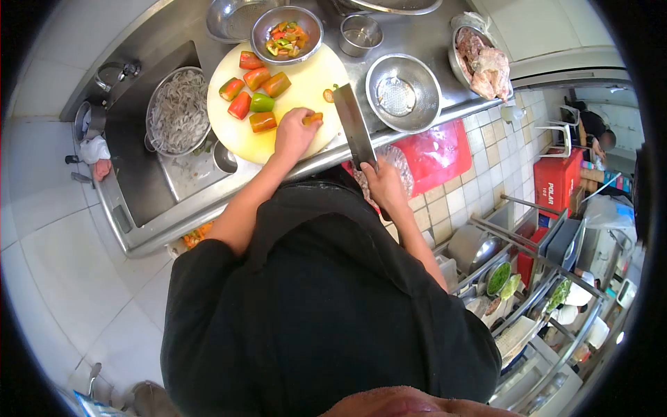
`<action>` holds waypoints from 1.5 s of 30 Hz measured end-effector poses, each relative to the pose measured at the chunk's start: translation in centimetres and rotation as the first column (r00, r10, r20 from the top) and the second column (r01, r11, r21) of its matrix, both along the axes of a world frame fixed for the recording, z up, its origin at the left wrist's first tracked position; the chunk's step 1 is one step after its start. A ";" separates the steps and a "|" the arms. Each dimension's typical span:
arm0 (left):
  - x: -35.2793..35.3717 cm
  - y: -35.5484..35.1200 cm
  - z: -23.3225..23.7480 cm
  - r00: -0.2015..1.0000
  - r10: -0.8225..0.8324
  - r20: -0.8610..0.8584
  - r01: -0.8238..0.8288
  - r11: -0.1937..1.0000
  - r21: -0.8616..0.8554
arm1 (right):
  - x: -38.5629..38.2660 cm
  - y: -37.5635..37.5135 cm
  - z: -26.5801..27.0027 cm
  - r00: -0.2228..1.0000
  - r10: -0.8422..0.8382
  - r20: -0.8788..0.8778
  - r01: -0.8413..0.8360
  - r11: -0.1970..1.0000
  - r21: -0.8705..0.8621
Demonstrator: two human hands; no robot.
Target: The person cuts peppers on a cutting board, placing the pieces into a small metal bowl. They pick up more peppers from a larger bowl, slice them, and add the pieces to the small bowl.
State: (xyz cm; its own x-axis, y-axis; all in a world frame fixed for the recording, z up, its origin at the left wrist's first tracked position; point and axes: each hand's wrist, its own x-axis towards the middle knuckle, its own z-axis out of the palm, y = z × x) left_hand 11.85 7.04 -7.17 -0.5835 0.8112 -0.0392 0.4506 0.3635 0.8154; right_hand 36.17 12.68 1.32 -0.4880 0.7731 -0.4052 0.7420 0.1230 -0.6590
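My right hand (385, 186) is closed round the handle of a cleaver (356, 126). Its broad blade stands over the right edge of a round cutting board (233, 139). On the board, my left hand (295, 131) grips a bell pepper piece (313, 119), its fingers curled over it. Several red, orange and green bell peppers (262, 103), with ends trimmed, lie to the left of that hand. A small cut pepper end (328, 95) rests near the blade. Behind the board's far edge, a metal bowl (312, 28) holds chopped pepper pieces (286, 39).
Left of the board, a sink (132, 191) holds a colander of pale strips (179, 111). A perforated metal bowl (404, 93) sits right of the cleaver, with raw meat (481, 62) in a bowl beyond. Metal shelving (535, 257) stands at right; a person (596, 132) is farther back.
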 end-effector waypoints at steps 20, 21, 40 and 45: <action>0.4 -2.3 -1.0 1.000 0.002 0.011 -0.004 0.977 0.212 | -3.2 -1.4 0.0 0.965 0.232 0.123 -0.245 0.964 0.104; 0.4 -2.4 -0.9 1.000 -0.003 0.017 -0.001 0.979 0.204 | -3.0 -1.5 -0.4 0.962 0.247 0.119 -0.259 0.962 0.091; -0.2 -1.3 0.2 0.986 -0.138 -0.091 0.142 0.989 0.047 | -2.2 0.0 1.8 0.986 0.109 0.128 -0.118 0.991 0.064; 0.1 -1.1 -0.5 0.985 -0.098 -0.142 0.109 0.991 0.077 | -2.4 -1.0 1.0 0.988 0.096 0.117 -0.110 0.987 0.115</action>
State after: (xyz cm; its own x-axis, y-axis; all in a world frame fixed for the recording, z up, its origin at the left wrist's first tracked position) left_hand 11.93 5.90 -7.68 -0.4913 0.8644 0.1070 0.5923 0.2415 0.7687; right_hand 33.81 11.65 2.30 -0.5249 0.7676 -0.3676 0.7887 0.2763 -0.5492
